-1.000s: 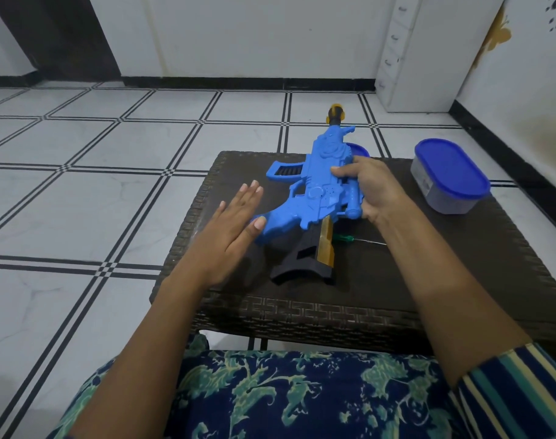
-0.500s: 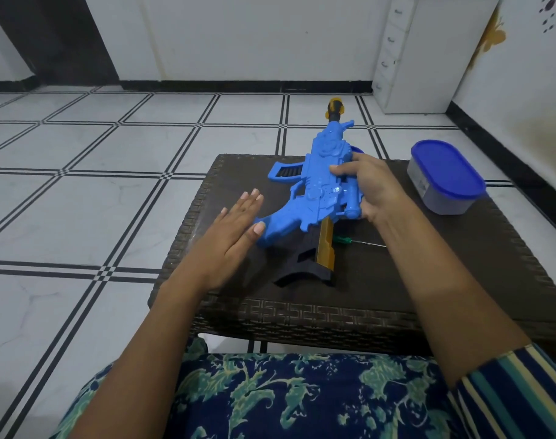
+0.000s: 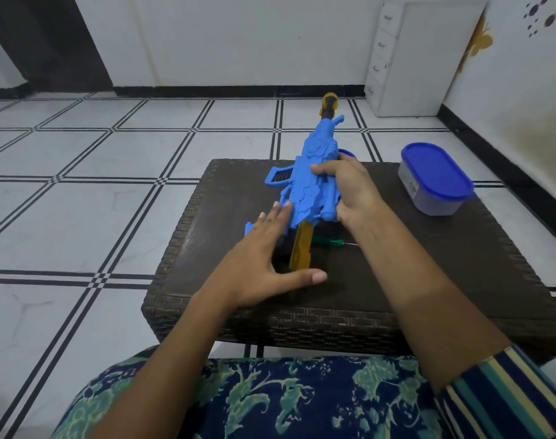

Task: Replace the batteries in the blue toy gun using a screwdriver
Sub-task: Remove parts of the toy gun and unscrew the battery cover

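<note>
Here, head view: blue toy gun laid lengthwise on dark woven table, muzzle pointed away, gold-and-black stock toward person. Mid-body gripped by right hand, fingers curled over its top. Left hand laid flat over pistol-grip area, fingers straight and close together, tips touching blue body, thumb spread wide near stock end. Green-handled screwdriver seen on table just right of stock, between forearms, untouched. Blue-lidded container placed at far right corner, apart from gun.
</note>
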Available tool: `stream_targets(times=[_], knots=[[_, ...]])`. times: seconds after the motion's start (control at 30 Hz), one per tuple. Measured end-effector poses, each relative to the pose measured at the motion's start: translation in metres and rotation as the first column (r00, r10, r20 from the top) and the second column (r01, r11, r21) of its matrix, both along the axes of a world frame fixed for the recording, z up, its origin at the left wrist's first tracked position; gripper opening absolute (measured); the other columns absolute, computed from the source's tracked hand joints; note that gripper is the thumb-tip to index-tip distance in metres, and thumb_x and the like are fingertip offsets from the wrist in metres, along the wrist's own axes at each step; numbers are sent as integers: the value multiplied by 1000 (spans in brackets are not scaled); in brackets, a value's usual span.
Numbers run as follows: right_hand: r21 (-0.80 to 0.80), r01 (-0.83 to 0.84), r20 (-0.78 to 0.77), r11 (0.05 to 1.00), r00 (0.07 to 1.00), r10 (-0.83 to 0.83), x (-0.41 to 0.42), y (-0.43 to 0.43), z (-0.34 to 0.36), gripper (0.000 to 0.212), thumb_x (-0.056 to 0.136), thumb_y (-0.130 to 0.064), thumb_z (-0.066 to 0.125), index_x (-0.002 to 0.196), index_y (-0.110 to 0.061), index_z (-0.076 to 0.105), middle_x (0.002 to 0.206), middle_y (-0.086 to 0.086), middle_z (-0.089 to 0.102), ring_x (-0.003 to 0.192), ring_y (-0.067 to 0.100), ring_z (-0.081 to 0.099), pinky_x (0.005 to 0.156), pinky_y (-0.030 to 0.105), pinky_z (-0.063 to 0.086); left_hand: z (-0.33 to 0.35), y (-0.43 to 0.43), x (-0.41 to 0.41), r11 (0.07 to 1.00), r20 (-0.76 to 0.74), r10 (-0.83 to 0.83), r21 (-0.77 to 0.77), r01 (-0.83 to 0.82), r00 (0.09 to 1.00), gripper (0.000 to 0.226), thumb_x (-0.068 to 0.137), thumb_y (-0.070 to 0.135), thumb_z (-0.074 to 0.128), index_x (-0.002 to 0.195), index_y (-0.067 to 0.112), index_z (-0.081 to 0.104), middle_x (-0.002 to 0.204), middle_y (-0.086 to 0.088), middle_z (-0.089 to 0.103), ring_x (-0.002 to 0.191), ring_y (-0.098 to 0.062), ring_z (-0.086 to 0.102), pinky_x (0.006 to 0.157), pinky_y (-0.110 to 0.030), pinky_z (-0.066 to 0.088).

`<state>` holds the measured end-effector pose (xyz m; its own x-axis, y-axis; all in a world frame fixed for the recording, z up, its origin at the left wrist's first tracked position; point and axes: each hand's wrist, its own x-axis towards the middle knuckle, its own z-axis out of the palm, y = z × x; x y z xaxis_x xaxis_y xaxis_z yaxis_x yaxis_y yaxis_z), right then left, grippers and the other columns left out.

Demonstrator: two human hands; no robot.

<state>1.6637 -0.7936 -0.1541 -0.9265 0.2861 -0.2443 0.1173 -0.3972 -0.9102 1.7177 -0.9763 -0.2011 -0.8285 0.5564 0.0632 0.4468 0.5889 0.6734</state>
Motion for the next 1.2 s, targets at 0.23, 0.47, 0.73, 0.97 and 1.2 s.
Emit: stream_targets(times=[0.23, 0.47, 0.73, 0.97, 1.2], knots=[[-71, -75, -5, 995, 997, 75, 7, -17, 14, 36, 87, -16, 68, 118, 0, 61, 117, 23, 66, 106, 42, 66, 90, 58, 54, 10, 21, -2, 989, 70, 112, 85, -118, 991, 111, 61, 32, 63, 152, 30, -1, 161, 1, 6, 148, -25, 9, 115, -47, 26], [83, -201, -102, 976, 973, 209, 12, -26, 10, 46, 99, -49, 46, 129, -17, 59, 110, -3, 65, 104, 14, 62, 96, 42, 51, 35, 0, -12, 793, 424, -111, 583, -177, 899, 77, 60, -5, 56, 135, 11, 48, 110, -10, 58, 89, -21, 56, 80, -29, 50], [643, -324, 23, 694, 914, 406, 19, -34, -10, 60, 93, -22, 66, 147, -16, 41, 147, -4, 43, 134, 11, 40, 111, 31, 36, 30, -31, -23, 657, 609, -235, 674, -338, 758, 62, 62, -12, 48, 120, 5, 61, 114, -21, 62, 103, -27, 60, 101, -39, 44], [830, -444, 263, 336, 844, 467, 18, -25, -28, 70, 84, -23, 77, 145, -16, 44, 147, 2, 47, 130, 20, 50, 106, 35, 44, 19, -53, -31, 736, 694, 4, 485, -472, 720, 45, 57, -13, 57, 98, 2, 62, 85, -7, 73, 70, -15, 70, 58, -21, 55], [821, -527, 365, 220, 780, 508, 15, -22, -32, 68, 74, -20, 86, 134, -6, 56, 128, 10, 64, 113, 19, 63, 99, 33, 51, 0, -63, -44, 817, 687, 276, 200, -540, 672, 76, 51, 3, 68, 125, -2, 55, 120, -20, 60, 87, -23, 62, 56, -21, 51]])
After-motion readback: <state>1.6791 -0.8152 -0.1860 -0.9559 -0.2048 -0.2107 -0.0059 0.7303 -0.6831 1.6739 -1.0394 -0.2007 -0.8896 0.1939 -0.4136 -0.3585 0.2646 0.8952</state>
